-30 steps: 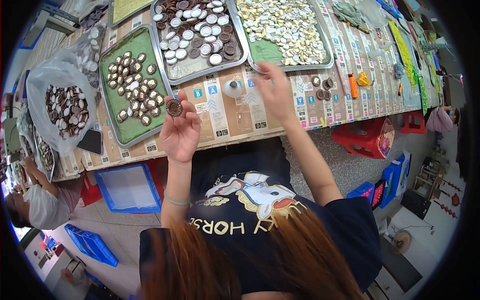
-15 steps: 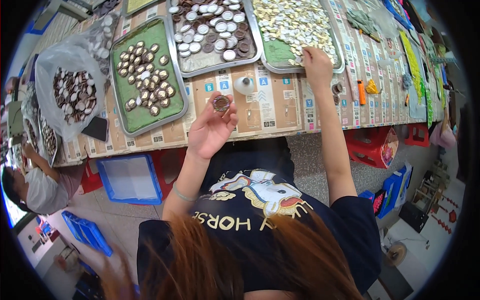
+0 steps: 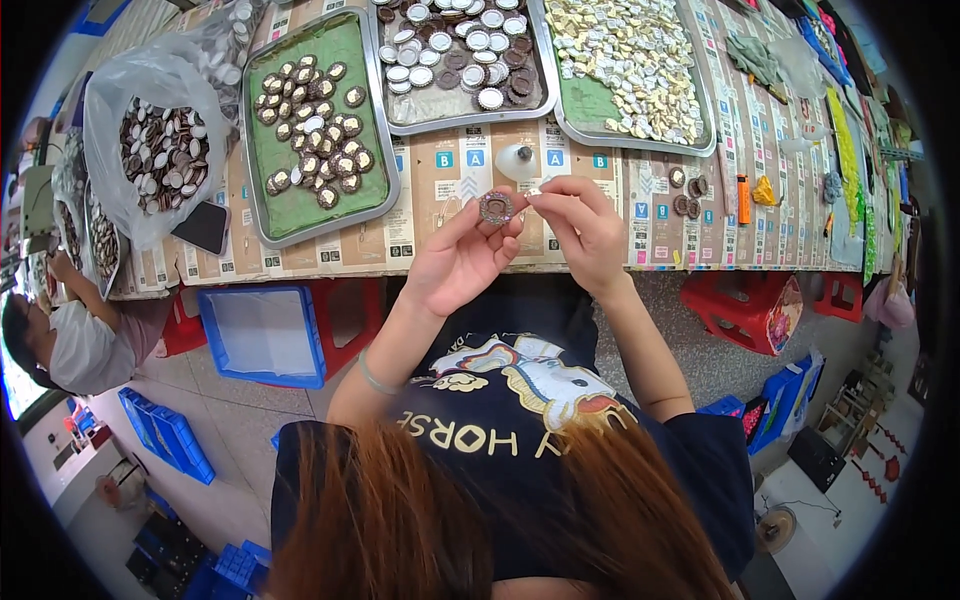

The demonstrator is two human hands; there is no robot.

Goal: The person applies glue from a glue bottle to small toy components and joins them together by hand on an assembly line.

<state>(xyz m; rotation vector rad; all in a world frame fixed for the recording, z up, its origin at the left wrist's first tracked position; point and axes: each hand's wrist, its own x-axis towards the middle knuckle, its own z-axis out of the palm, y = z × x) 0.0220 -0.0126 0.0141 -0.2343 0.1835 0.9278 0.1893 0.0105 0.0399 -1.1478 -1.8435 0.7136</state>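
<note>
Hands together now: my right hand is back from the tray, bringing a small pale piece to the brown disc.
Left hand fingers pinch the disc above the worktop; right fingers nip the piece beside it.

The table is covered in printed paper sheets. Past the pinching fingers sit three metal trays: a green-lined tray of dark caps off to their left, a middle tray straight beyond, and a tray of pale discs to the right. An orange lighter lies further right.
</note>
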